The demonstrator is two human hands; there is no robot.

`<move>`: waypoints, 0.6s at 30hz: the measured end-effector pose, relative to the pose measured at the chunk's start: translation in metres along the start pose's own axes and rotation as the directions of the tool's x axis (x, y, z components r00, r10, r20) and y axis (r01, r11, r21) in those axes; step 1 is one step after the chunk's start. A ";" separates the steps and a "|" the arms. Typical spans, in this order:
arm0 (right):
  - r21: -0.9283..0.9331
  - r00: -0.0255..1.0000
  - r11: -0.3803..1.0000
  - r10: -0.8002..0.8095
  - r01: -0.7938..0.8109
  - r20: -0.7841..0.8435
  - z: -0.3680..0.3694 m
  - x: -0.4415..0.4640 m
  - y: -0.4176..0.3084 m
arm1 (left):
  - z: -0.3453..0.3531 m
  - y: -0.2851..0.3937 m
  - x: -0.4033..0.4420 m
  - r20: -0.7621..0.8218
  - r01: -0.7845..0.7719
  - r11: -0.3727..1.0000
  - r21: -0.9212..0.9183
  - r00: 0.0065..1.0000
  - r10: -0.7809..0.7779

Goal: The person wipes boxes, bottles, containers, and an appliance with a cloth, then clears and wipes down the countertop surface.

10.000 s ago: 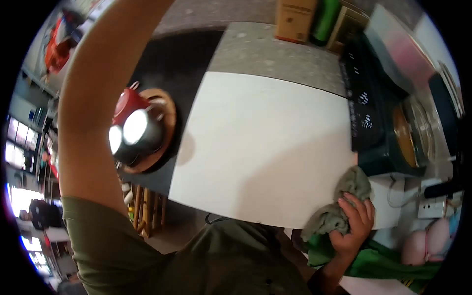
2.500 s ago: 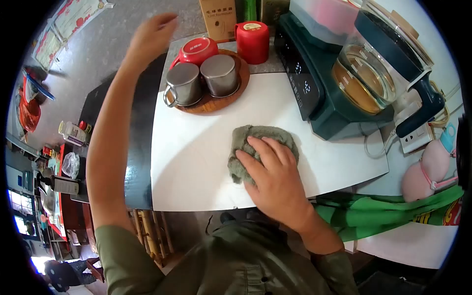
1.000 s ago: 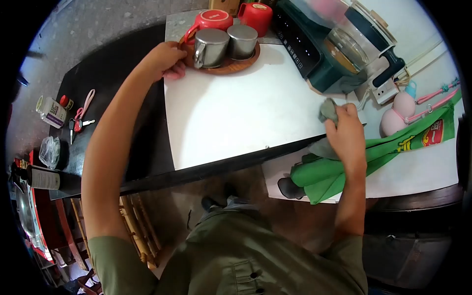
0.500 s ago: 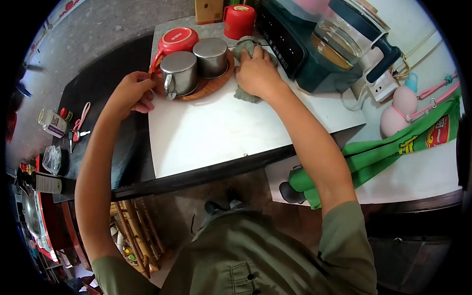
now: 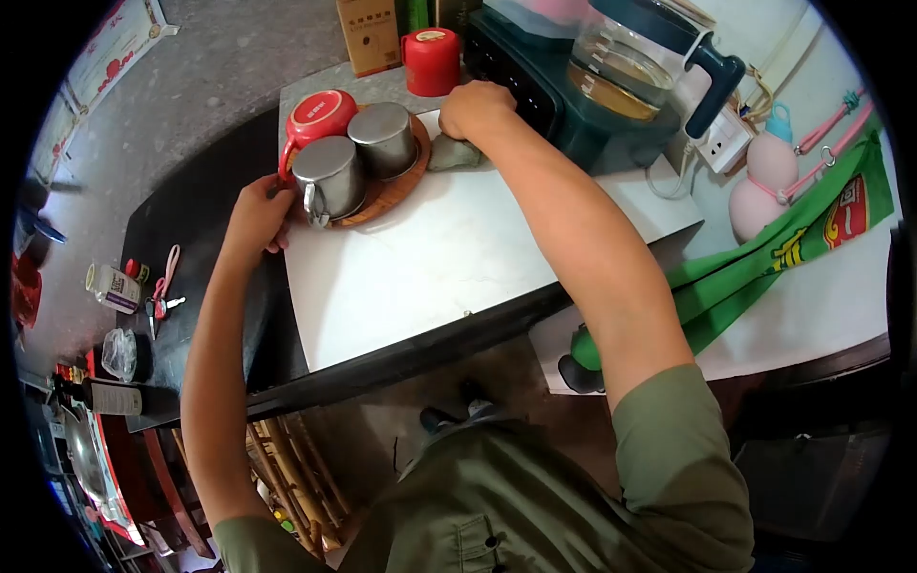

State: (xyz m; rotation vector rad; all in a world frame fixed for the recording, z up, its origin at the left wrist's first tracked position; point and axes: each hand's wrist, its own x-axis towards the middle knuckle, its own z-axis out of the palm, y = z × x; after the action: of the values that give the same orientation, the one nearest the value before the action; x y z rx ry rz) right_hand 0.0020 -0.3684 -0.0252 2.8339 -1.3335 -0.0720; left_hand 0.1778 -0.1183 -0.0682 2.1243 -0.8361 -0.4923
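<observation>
My left hand (image 5: 256,218) is closed on the left edge of a round wooden tray (image 5: 394,191). Two upturned metal cups, one at the front (image 5: 328,174) and one behind it (image 5: 382,138), stand on the tray beside an upturned red cup (image 5: 321,116). My right hand (image 5: 478,107) rests on a grey-green cloth (image 5: 453,155) at the back of the white board (image 5: 411,277), right of the tray. Its fingers are bent over and mostly hidden. Just behind this hand stands a red mug (image 5: 431,63).
A dark green appliance (image 5: 611,143) carries a glass kettle (image 5: 626,67) at the right. A cardboard box (image 5: 369,36) stands behind. Keys (image 5: 160,306), a white bottle (image 5: 115,288) and a dark bottle (image 5: 113,396) lie or stand left. A green bag (image 5: 726,296) lies at the right.
Since a second ago, my right hand has carried the cloth from the board's right end to its back, beside the tray. My left hand stays at the tray's edge. The camera view has shifted.
</observation>
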 end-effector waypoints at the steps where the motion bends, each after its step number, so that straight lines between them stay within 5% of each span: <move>1: 0.012 0.999 1.000 -0.018 0.018 -0.027 0.000 -0.005 0.003 | 0.001 -0.001 0.001 0.009 0.002 1.000 -0.001 1.000 -0.002; 4: 0.052 0.998 0.999 0.003 -0.006 0.068 -0.008 -0.031 0.011 | -0.002 -0.001 0.000 0.016 0.015 1.000 -0.001 1.000 -0.015; 15: 0.017 0.992 0.999 -0.027 0.030 -0.122 0.014 -0.211 0.093 | -0.004 0.000 0.000 0.061 -0.031 0.998 -0.056 0.998 0.035; 18: 0.025 0.995 1.000 0.007 -0.009 0.097 -0.011 -0.249 0.129 | -0.004 -0.005 0.003 0.068 -0.028 0.998 -0.048 0.997 0.032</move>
State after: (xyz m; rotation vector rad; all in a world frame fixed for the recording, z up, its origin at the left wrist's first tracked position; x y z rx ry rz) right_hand -0.2556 -0.2586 -0.0013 2.8802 -1.3727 -0.1972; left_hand 0.1842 -0.1163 -0.0700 2.0588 -0.8854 -0.5667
